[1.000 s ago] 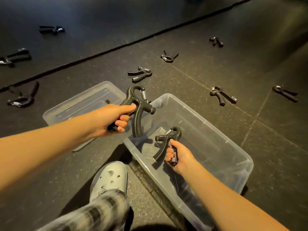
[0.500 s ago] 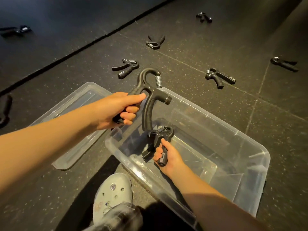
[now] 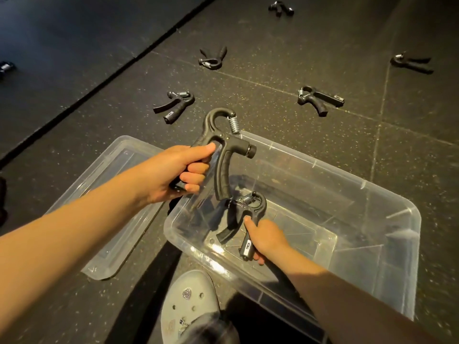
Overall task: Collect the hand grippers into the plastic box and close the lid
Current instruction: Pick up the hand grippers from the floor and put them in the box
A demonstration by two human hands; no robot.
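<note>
Two hand grippers in my hands over the plastic box [image 3: 387, 204].

My left hand [image 3: 173, 175] is clenched round one handle of a black hand gripper [image 3: 223, 155], held above the box's 10 o'clock corner. My right hand [image 3: 267, 240] grasps a second gripper [image 3: 242, 219] low inside the clear box. The lid [image 3: 109, 194] lies on the floor at 9 o'clock, beside the box. Loose grippers [image 3: 320, 99] lie scattered from 11 to 2 o'clock.

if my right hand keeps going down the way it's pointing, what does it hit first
Most likely the floor of the plastic box: the right hand is already inside it, lowering a hand gripper. Nothing else shows beneath, though depth is unclear.
</note>
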